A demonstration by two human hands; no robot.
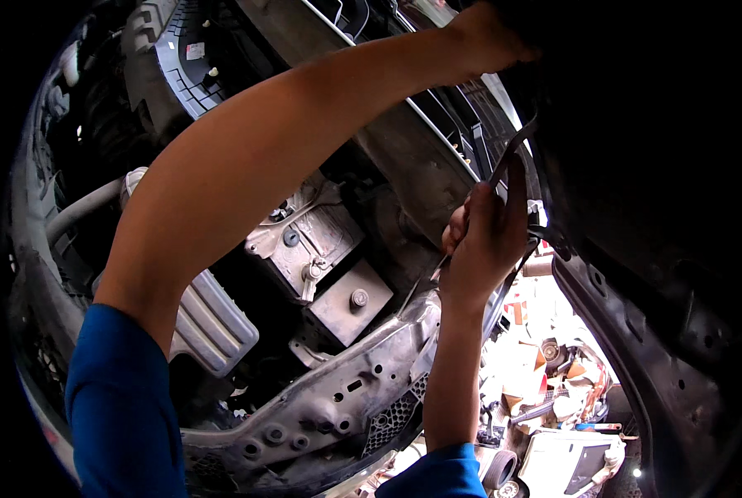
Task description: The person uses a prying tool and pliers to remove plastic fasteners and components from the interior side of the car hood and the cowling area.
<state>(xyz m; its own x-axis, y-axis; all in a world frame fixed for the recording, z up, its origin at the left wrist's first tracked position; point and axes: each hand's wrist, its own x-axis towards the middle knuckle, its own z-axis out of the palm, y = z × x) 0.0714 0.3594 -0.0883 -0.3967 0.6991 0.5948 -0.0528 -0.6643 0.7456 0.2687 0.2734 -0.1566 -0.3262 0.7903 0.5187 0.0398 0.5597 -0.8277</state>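
Note:
My left arm crosses over a car's engine bay, and my left hand (491, 43) reaches to the top right. Its fingers run into deep shadow, so what they touch is hidden. My right hand (484, 241) is raised beside the inner fender edge, its fingers closed around a thin dark flexible strip (513, 149). This strip rises in a curve from the right hand toward the shadow beneath my left hand. Whether it reaches the left hand cannot be seen.
Below my arms lie a dusty battery (321, 236), a grey box with a round cap (352, 302) and a ribbed grey cover (216, 324). A perforated metal fender rail (329, 407) curves along the near side. A dark panel (661, 332) hangs at right; cluttered parts (553, 398) lie beyond the rail.

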